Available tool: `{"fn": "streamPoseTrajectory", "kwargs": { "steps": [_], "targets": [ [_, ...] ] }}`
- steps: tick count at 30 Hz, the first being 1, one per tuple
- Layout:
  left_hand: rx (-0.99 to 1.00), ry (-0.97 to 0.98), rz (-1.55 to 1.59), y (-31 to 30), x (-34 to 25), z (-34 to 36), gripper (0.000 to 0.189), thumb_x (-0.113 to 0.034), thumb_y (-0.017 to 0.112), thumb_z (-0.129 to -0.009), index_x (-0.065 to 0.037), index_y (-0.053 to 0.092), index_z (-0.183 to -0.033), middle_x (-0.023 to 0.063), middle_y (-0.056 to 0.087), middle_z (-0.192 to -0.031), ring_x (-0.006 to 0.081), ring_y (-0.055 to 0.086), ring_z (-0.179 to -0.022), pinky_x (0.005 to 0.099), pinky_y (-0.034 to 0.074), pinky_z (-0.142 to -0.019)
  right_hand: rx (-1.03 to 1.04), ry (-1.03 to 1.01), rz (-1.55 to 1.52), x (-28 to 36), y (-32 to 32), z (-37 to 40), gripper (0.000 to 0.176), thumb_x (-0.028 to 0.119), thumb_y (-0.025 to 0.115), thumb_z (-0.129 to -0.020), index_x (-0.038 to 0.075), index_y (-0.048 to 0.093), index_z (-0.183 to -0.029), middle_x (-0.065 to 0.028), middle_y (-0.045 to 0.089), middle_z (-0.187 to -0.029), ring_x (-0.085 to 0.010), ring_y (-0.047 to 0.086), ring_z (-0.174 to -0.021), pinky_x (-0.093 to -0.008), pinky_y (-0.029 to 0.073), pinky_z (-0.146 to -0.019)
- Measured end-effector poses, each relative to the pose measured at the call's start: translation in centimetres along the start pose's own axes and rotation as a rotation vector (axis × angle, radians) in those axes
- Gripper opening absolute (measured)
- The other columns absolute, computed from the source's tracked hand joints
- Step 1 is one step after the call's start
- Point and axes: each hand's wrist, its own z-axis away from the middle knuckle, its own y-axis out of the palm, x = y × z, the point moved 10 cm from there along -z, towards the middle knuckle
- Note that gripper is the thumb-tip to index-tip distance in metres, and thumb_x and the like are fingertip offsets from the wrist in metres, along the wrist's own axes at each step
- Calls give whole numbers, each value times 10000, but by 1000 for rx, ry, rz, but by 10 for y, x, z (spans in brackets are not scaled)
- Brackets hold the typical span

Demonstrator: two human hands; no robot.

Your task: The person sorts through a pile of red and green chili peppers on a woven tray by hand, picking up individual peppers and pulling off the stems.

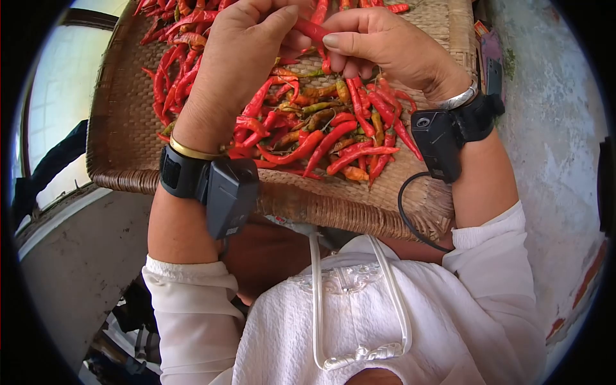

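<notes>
A red chili pepper [311, 29] is stretched between my two hands, above a woven tray [423, 196]. My left hand [247, 45] pinches its left end, the thumb bent over it. At its other end, the thumb and fingers of my right hand [388, 48] close on it. Below the hands lies a heap of chili peppers [308, 151], mostly red, some orange or brownish green. Another pile of red chilies [176, 70] covers the tray's left side, partly hidden behind my left forearm.
The tray's thick front rim [321, 212] sits close to my body. A black cable [401, 199] loops from the device [435, 144] on my right wrist; another device [231, 192] is on my left. To the right is a worn pale wall [552, 128], to the left a bright window [64, 96].
</notes>
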Motion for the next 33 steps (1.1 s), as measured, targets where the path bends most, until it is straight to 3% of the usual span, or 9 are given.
{"fn": "streamPoseTrajectory", "kwargs": {
  "steps": [6,8,10,12,14,17,20,25,33],
  "targets": [
    [45,-54,-145,2,9,0,216,-151,505,-916,-37,591,-1078,-5,614,-862,57,579,-679,200,487,-623,33,153,152,-18,-14,2,214,275,581,-862,68,614,-905,37,572,-645,9,495,-518,-120,343,-433],
    [62,91,-695,4,5,-1,244,-160,515,-908,-9,570,-1091,32,616,-853,76,589,-692,207,486,-617,8,160,186,-15,-27,2,228,250,572,-869,45,603,-964,25,581,-670,-13,517,-549,-140,388,-473],
    [67,147,-846,6,-1,3,299,-170,557,-864,9,549,-1104,123,630,-872,189,627,-733,291,501,-656,-15,165,218,-12,-35,-2,252,226,562,-876,23,592,-1023,14,589,-695,-34,539,-580,-160,433,-512],
    [170,153,-1231,15,10,6,349,-179,592,-806,2,553,-1102,198,619,-909,310,614,-821,380,485,-729,-303,-56,-354,5,-64,-2,235,245,534,-898,14,551,-940,-4,559,-765,-70,549,-663,-173,440,-535],
    [199,166,-1233,19,15,9,357,-181,597,-776,-4,567,-1084,216,607,-927,372,568,-881,432,452,-776,-376,-158,-423,9,-72,-4,329,250,560,-885,-9,512,-1081,-7,550,-760,-81,547,-693,-199,446,-563],
    [501,106,-1190,47,41,19,261,-196,618,-757,-14,616,-943,185,621,-824,355,592,-805,423,469,-712,-480,91,519,8,-78,0,464,279,578,-872,12,429,-1221,-26,559,-891,-107,581,-750,-225,487,-591],
    [556,43,-1268,68,39,32,225,-239,627,-751,-21,636,-807,164,617,-738,342,601,-734,417,479,-664,-291,-183,512,-4,-45,-11,285,279,613,-828,25,636,-955,-37,621,-719,-100,581,-649,-234,461,-570],
    [736,69,-1301,96,48,56,330,-373,639,-739,-44,652,-719,149,607,-676,315,611,-687,407,487,-622,41,27,1001,-29,-5,-9,280,204,645,-738,15,621,-944,-166,618,-842,-292,594,-782,-370,464,-669],
    [797,94,-1403,102,60,66,314,-363,666,-725,-52,668,-763,118,624,-689,280,629,-691,378,498,-619,139,85,1071,-49,8,-11,279,179,688,-684,38,635,-919,-144,625,-831,-313,595,-812,-397,465,-699]
  ]
}}
